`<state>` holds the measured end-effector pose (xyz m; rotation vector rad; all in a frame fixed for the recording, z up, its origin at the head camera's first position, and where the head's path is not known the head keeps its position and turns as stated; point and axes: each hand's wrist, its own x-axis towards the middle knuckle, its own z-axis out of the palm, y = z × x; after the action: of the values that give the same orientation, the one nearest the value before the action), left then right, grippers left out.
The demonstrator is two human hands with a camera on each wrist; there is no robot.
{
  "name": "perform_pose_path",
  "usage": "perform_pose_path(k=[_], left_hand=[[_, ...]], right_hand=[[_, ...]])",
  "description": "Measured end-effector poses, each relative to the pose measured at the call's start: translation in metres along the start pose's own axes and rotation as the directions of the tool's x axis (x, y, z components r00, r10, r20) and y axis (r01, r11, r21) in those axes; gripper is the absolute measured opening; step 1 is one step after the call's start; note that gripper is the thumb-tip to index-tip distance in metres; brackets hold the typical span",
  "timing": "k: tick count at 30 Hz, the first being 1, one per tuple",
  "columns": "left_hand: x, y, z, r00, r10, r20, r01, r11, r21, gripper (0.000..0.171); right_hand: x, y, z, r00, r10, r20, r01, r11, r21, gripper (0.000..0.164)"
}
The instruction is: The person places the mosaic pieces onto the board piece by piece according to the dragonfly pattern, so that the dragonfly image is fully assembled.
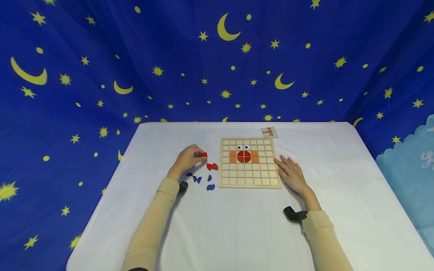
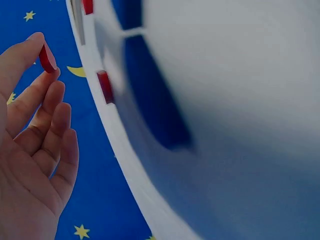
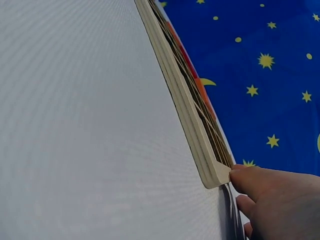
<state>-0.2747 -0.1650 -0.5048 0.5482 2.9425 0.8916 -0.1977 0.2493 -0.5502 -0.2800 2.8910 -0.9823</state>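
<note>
Between thumb and index finger, my left hand pinches a small red piece with a curved edge, left of the wooden grid board. The other left fingers are loosely bent. On the board sit two round eye pieces, a red circle made of quarter pieces, and orange squares on both sides of it. My right hand lies by the board's right edge with fingers extended, the fingertips at the rim. In the right wrist view its thumb is at the board's corner.
Red curved pieces lie between the left hand and the board. Several dark blue curved pieces are scattered below them on the white tablecloth. A small picture card lies behind the board. A blue star-and-moon curtain surrounds the table.
</note>
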Motion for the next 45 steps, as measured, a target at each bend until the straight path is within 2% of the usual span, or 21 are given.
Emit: perform_pose_path(k=[12,23,32,38,45], left_hand=[[0.024,0.028,0.0,0.999,0.041,0.013,-0.041,0.999,-0.026,0.028],[0.042,0.046,0.006,0.996,0.063,0.062,-0.063,0.998,0.001,0.027],[0.051,0.05,0.015,0.992,0.07,0.102,-0.07,0.998,-0.005,0.027],[0.053,0.05,0.021,0.988,0.101,0.116,-0.098,0.995,-0.03,0.026],[0.056,0.051,0.029,0.978,0.142,0.155,-0.149,0.988,0.035,0.028]], right_hand=[[0.001,0.0,-0.001,1.0,-0.001,-0.001,0.001,1.0,-0.009,0.049],[0.001,-0.002,-0.001,1.0,-0.005,-0.002,0.005,1.0,-0.001,0.048],[0.0,-0.004,0.0,1.0,-0.007,-0.005,0.007,1.0,0.011,0.048],[0.0,-0.005,0.0,1.0,-0.008,-0.003,0.008,1.0,0.004,0.048],[0.0,-0.004,0.001,1.0,0.002,-0.005,-0.002,1.0,-0.004,0.048]])
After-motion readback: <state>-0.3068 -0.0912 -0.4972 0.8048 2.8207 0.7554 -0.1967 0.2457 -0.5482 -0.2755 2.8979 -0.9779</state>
